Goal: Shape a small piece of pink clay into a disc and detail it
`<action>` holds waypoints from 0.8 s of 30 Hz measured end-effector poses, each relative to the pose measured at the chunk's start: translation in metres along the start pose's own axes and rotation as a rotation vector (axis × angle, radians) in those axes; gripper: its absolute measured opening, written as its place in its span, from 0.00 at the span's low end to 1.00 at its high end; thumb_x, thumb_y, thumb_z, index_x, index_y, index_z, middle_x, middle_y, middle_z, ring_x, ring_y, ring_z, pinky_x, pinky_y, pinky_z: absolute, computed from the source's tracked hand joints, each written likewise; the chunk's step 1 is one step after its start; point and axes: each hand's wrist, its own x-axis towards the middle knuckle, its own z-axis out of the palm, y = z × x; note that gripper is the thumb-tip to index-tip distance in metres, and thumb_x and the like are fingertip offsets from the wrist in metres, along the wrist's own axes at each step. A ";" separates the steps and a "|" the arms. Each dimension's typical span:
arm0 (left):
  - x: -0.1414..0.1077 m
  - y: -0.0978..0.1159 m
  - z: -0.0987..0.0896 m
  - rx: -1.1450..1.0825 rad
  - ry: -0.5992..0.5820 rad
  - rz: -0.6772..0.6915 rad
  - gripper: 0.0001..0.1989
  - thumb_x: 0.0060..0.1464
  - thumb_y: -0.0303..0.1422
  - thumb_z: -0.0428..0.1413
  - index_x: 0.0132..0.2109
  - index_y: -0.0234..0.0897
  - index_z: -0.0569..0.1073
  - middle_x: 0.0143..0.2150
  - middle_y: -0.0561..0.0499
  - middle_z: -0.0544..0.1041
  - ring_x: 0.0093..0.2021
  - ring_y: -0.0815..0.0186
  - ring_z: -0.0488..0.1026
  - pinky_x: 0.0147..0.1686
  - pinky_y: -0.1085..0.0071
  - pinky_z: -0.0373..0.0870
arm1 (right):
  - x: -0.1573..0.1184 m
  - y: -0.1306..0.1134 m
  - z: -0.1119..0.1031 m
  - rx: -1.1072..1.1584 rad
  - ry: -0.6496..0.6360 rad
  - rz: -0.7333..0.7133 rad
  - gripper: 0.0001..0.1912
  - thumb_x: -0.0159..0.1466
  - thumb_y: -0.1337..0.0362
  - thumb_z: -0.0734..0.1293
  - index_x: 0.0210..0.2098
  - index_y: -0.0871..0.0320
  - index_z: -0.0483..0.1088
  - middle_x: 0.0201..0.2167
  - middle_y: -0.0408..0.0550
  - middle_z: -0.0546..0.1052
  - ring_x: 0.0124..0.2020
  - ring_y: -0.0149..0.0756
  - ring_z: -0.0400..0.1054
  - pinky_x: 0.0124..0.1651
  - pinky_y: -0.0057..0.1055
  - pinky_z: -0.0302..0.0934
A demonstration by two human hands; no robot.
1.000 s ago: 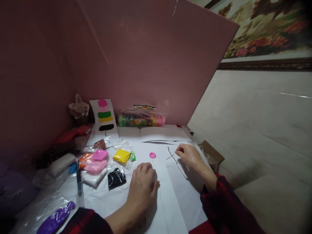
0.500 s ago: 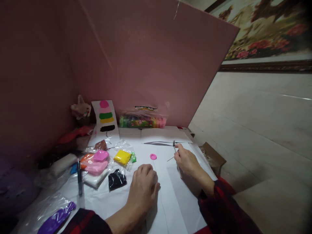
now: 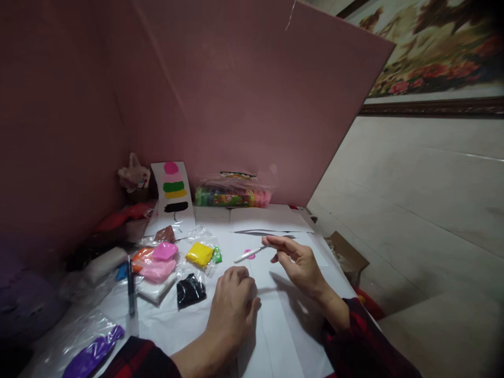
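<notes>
My right hand holds a thin white stick-like tool between thumb and fingers, above the white paper. The tool's pale end points left and passes over a small pink clay piece, partly covering it. My left hand rests on the paper with its fingers curled, nearer to me than the pink piece; whatever may be under its fingers is hidden. A thin line runs down the paper from the pink piece.
Bagged clay lies at left: yellow, black, pink and purple. A dark pen lies beside them. Behind stand a colour-swatch sheet and a clay pack. A cardboard box is at right.
My right hand has lifted and turned, swinging the tool so its pale end now points left over the pink piece. The left hand has stayed in place. The view has shifted slightly.
</notes>
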 end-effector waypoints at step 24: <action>0.000 0.002 -0.001 -0.009 -0.008 -0.002 0.07 0.52 0.23 0.51 0.38 0.36 0.70 0.49 0.44 0.69 0.50 0.55 0.62 0.50 0.56 0.61 | 0.049 0.044 0.042 0.175 0.197 0.285 0.20 0.56 0.47 0.67 0.28 0.59 0.66 0.14 0.40 0.71 0.13 0.30 0.68 0.14 0.24 0.63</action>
